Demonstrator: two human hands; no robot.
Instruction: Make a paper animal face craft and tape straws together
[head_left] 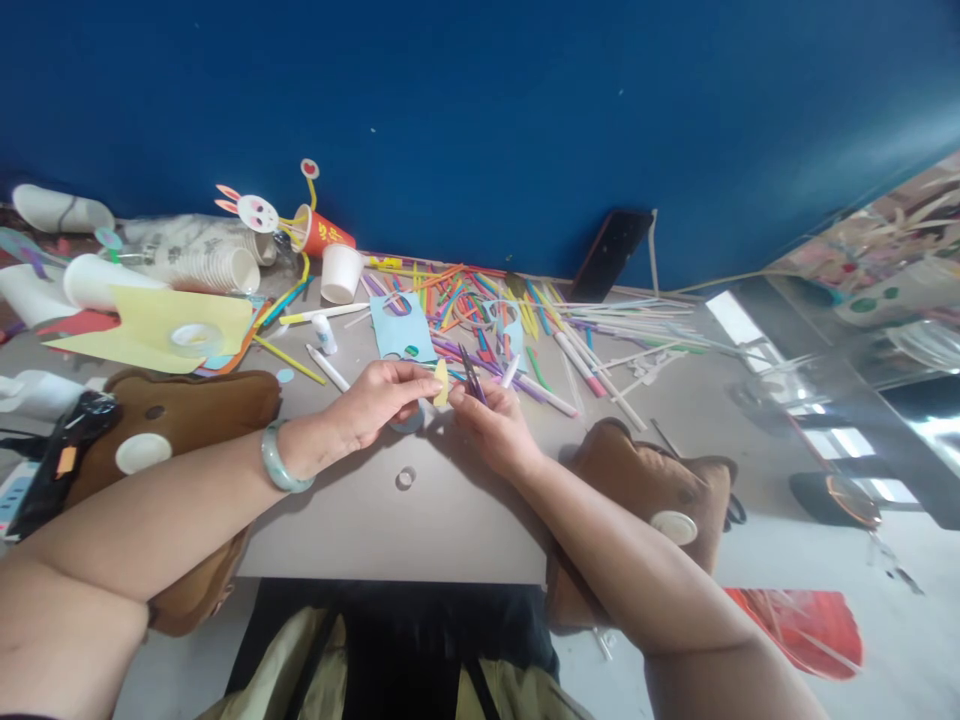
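1. Yellow paper (442, 384), a small upright piece, sits between the two hands, over the middle of the surface (322, 540).
2. Its left side is pinched by the left hand (386, 402), with thumb and fingers closed narrowly on it. A light pinch near the edge should keep the piece flat and uncreased.
3. To the right, the right hand (496, 425) has its fingers curled around a dark pointed tool (471, 375), perhaps scissors; whether its blades are parted cannot be told. The thumb tip is just beside the paper, and contact is unclear.
4. With a piece this small, turning the paper rather than the tool would probably give better control, with the points kept away from the left fingertips.
5. Beyond the hands lie blue paper (386, 345) with a hole and a heap of coloured straws (450, 300); working on their near side leaves the elbows room.
6. Nearer the person, a small ring (406, 479) rests on the surface, best left clear of the wrists.
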